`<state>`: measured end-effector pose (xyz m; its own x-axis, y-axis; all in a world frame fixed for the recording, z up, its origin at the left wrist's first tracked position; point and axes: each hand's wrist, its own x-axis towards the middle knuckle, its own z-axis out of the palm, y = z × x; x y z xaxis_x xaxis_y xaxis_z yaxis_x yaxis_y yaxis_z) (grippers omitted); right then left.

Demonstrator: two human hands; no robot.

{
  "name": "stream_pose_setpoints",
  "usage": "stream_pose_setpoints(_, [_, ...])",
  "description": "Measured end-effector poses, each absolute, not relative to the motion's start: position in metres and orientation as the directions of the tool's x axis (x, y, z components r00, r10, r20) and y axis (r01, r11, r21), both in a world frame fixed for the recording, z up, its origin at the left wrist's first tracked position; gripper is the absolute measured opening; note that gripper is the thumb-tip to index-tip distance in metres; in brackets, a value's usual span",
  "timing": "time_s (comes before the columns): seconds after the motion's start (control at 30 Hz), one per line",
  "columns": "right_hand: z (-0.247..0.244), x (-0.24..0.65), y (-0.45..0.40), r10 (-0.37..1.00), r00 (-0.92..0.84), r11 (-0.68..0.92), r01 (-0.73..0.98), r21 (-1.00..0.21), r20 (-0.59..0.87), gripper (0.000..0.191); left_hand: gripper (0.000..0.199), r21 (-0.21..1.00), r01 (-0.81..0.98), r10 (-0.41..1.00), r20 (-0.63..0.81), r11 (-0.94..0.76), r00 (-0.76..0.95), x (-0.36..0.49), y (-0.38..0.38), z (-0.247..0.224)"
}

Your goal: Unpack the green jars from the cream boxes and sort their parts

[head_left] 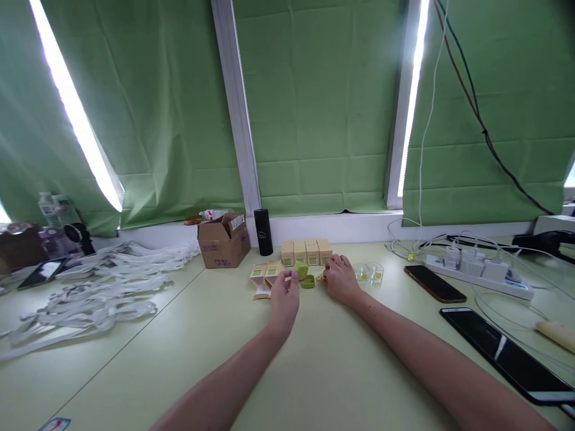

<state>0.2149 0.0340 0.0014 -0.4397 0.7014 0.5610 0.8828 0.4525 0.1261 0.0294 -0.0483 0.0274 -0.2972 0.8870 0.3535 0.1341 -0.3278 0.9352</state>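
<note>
My left hand [286, 299] is closed in a pinch on a small green piece [300, 270] that looks like a lid. Just right of it, a small green case [308, 282] rests on the table. My right hand [340, 279] reaches down to the table beside the case, its fingers bent together near a small yellowish item [320, 277]; whether it grips anything is hidden. Small clear containers [369, 273] with yellow marks stand right of that hand. Behind my left hand are opened kraft boxes [265, 272], and a row of closed kraft boxes [306, 252] stands farther back.
A cardboard carton [223, 240] and a black cylinder [263, 232] stand at the back. White straps [103, 293] cover the left side. On the right lie a phone [435, 284], a larger dark-screened device [507, 350] and a power strip [480, 274] with tangled cables.
</note>
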Motion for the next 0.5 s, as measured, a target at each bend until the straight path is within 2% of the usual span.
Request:
stream_pose_setpoints(0.17, [0.012,0.221,0.016,0.669,-0.483,0.494,0.857,0.148,0.564,0.020,0.049,0.962,-0.142,0.959,0.206,-0.235,-0.194,0.030,-0.050,0.026])
stream_pose_setpoints(0.3, [0.013,0.225,-0.020,0.656,-0.523,0.543,0.828,0.141,0.545,0.013,0.042,0.903,-0.413,0.993,0.112,-0.121,-0.046,0.032,-0.051,0.027])
stream_pose_setpoints(0.5, [-0.002,0.220,-0.080,0.743,-0.486,0.606,0.780,-0.154,0.461,0.010,0.035,0.860,-0.508,0.998,0.065,-0.057,-0.001,0.033,-0.053,0.030])
